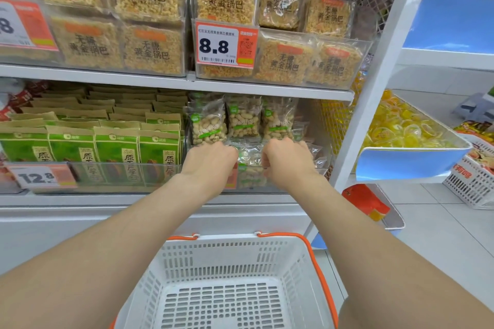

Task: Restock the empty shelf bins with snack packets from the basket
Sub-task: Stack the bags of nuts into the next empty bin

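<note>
Both my hands reach into a clear shelf bin [319,172] on the lower shelf. My left hand [211,159] and my right hand [287,159] are curled on either side of clear peanut packets [250,165] at the bin's front, gripping their edges. Three more peanut packets [243,120] stand upright behind them. The white basket [227,256] with orange handles sits below my arms, and no packets show in the part of it that I see.
Green seed packets [115,147] fill the bin to the left. Rice-crisp packs [227,0] with an 8.8 price tag [227,45] sit on the shelf above. A blue-edged bin of yellow jelly cups [409,131] juts out at right, with a white crate [473,181] on the floor.
</note>
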